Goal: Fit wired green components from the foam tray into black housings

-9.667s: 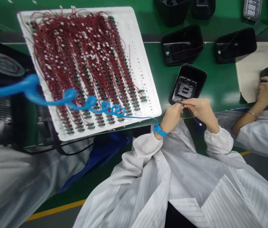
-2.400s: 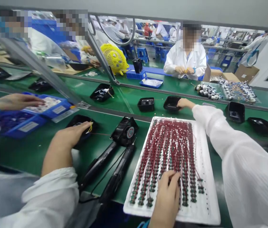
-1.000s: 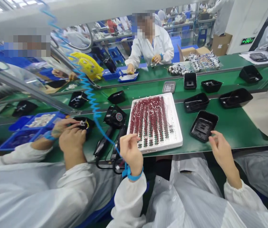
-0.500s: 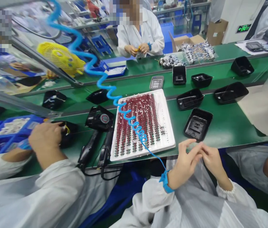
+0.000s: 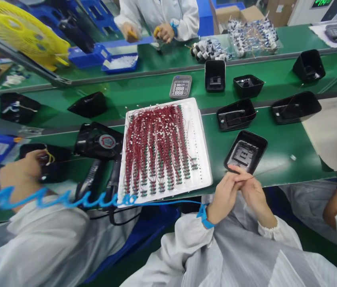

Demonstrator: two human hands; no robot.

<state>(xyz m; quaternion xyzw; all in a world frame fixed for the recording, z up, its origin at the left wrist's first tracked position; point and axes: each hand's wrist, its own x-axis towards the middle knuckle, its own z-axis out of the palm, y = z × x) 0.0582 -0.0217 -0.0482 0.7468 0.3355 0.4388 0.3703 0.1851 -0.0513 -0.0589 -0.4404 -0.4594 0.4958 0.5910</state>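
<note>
My left hand (image 5: 224, 195), with a blue strap at the wrist, is closed at the fingertips against my right hand (image 5: 255, 195). Both are just in front of an open black plastic housing (image 5: 246, 151) on the bench. From between the fingers a thin, blurred wire stretches rightward to a small white connector (image 5: 293, 158). What sits inside the pinch is hidden by the fingers. To the left lies a white foam tray (image 5: 200, 159) with rows of small green circuit boards carrying dark red wires (image 5: 156, 135) with white ends.
Black housings (image 5: 236, 114) and a display panel (image 5: 181, 87) lie farther back. A heat gun or similar black tool (image 5: 98, 141) lies left of the tray. A blue coiled cord (image 5: 51, 198) runs left from my wrist. Co-workers' hands (image 5: 22, 171) are at left, right and across.
My left fingers have come together with my right ones, and the wire with its white connector now shows. The coiled cord has swung down leftward. The view has tilted down.
</note>
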